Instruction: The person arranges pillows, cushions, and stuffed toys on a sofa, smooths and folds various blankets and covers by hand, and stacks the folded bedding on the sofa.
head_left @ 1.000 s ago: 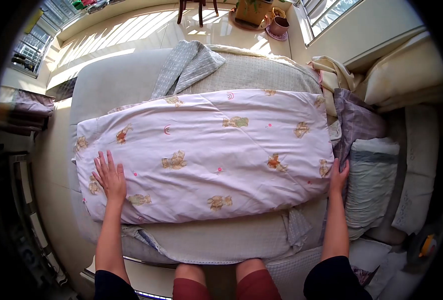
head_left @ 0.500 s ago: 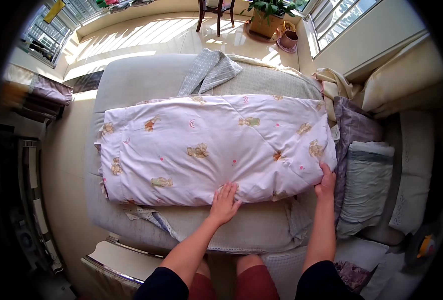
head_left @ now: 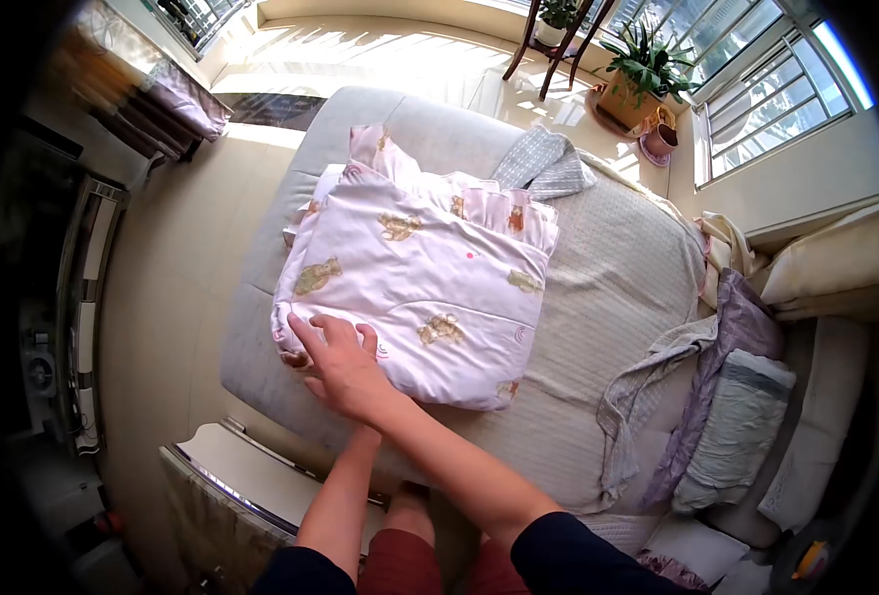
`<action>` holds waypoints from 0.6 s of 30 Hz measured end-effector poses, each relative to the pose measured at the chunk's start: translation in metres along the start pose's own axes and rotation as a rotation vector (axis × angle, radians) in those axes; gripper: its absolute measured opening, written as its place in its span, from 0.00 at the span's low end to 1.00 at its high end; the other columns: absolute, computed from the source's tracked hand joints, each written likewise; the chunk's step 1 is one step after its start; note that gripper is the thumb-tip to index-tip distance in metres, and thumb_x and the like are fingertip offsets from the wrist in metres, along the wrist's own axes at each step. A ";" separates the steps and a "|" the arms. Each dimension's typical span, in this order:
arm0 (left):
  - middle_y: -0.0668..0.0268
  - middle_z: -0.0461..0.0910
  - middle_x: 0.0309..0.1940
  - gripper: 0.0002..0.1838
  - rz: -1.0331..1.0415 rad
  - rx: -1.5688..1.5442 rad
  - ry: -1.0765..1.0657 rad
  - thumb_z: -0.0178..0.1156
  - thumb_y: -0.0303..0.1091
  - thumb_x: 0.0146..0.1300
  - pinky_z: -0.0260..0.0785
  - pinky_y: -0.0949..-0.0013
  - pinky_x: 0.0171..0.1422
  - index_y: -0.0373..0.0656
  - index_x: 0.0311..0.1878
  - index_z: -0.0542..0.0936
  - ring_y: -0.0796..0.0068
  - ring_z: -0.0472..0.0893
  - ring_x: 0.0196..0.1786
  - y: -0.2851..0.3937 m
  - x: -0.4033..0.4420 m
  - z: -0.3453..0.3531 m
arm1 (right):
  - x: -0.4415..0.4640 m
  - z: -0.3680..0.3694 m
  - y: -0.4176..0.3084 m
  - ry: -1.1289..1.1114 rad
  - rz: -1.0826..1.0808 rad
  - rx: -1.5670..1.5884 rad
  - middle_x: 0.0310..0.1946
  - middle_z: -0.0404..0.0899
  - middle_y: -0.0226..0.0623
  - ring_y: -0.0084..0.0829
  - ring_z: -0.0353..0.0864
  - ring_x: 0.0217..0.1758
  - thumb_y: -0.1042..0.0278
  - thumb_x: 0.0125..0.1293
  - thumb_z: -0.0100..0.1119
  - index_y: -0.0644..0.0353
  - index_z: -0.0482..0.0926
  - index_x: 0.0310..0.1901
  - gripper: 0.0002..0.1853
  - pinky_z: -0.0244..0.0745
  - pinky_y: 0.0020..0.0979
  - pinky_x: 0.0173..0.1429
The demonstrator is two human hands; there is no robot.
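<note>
A pink-white quilt (head_left: 429,268) printed with bears and rainbows lies folded into a thick, squarish bundle on the bed. My right arm crosses over my left arm. My right hand (head_left: 345,367) rests on the quilt's near left corner, fingers spread and holding nothing. Beneath my right wrist, my left forearm (head_left: 345,486) reaches toward the quilt's near edge; the left hand is hidden there, so its fingers cannot be seen. Ruffled edges (head_left: 504,211) show along the quilt's far side.
The bed's grey sheet (head_left: 618,288) bears a crumpled grey cloth (head_left: 548,164) at its far edge. Toward the right lie a patterned cloth (head_left: 647,397) and a pale green pillow (head_left: 737,426). A white bench-like panel (head_left: 251,476) stands near my legs. Potted plants (head_left: 647,74) stand by the windows.
The long flat quilt has been folded over leftward into a shorter, thicker bundle. My right hand has moved from its right end to the left corner, crossing over my left arm. The view has turned.
</note>
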State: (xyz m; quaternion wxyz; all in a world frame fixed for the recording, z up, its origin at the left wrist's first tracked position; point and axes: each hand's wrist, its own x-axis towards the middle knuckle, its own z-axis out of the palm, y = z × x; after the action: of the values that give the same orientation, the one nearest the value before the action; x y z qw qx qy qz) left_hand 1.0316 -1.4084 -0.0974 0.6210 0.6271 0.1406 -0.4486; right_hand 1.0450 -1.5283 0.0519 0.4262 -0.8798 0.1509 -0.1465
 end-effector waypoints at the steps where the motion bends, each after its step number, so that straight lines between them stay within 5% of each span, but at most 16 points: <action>1: 0.62 0.60 0.62 0.31 -0.023 -0.181 0.036 0.45 0.54 0.64 0.56 0.60 0.62 0.46 0.65 0.58 0.68 0.63 0.62 0.003 0.012 -0.028 | -0.009 0.010 0.002 -0.097 -0.013 0.002 0.53 0.66 0.41 0.37 0.62 0.60 0.67 0.49 0.62 0.52 0.64 0.59 0.32 0.52 0.45 0.60; 5: 0.65 0.62 0.59 0.32 -0.012 -0.377 0.142 0.45 0.59 0.62 0.58 0.56 0.58 0.48 0.62 0.62 0.70 0.65 0.58 0.039 0.022 -0.079 | -0.076 0.019 0.048 -0.138 0.094 0.049 0.54 0.67 0.40 0.38 0.64 0.59 0.70 0.50 0.61 0.53 0.71 0.51 0.24 0.54 0.45 0.58; 7: 0.67 0.64 0.56 0.34 0.013 -0.288 0.202 0.48 0.65 0.57 0.60 0.54 0.54 0.50 0.58 0.63 0.70 0.66 0.55 0.065 0.021 -0.079 | -0.112 0.003 0.078 0.025 0.234 -0.032 0.51 0.69 0.38 0.38 0.67 0.56 0.72 0.50 0.59 0.54 0.74 0.46 0.18 0.56 0.42 0.55; 11: 0.69 0.63 0.60 0.40 -0.009 -0.114 0.164 0.51 0.68 0.53 0.60 0.47 0.55 0.56 0.63 0.60 0.70 0.64 0.60 0.072 0.042 -0.086 | -0.158 -0.041 0.139 0.317 0.542 -0.159 0.51 0.68 0.46 0.42 0.67 0.55 0.70 0.51 0.61 0.60 0.71 0.50 0.22 0.61 0.39 0.58; 18: 0.66 0.63 0.60 0.46 -0.029 -0.178 0.138 0.71 0.47 0.46 0.66 0.53 0.56 0.54 0.66 0.55 0.64 0.67 0.58 0.074 0.082 -0.093 | -0.125 -0.058 0.224 0.435 1.037 0.297 0.51 0.71 0.46 0.35 0.72 0.52 0.62 0.50 0.68 0.66 0.68 0.52 0.30 0.68 0.35 0.55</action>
State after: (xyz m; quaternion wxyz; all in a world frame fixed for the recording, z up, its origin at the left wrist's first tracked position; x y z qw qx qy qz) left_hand 1.1675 -1.3698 -0.1260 0.6567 0.5968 0.2313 -0.3989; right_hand 0.8774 -1.6529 -0.1072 0.5204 -0.5715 0.6238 -0.1157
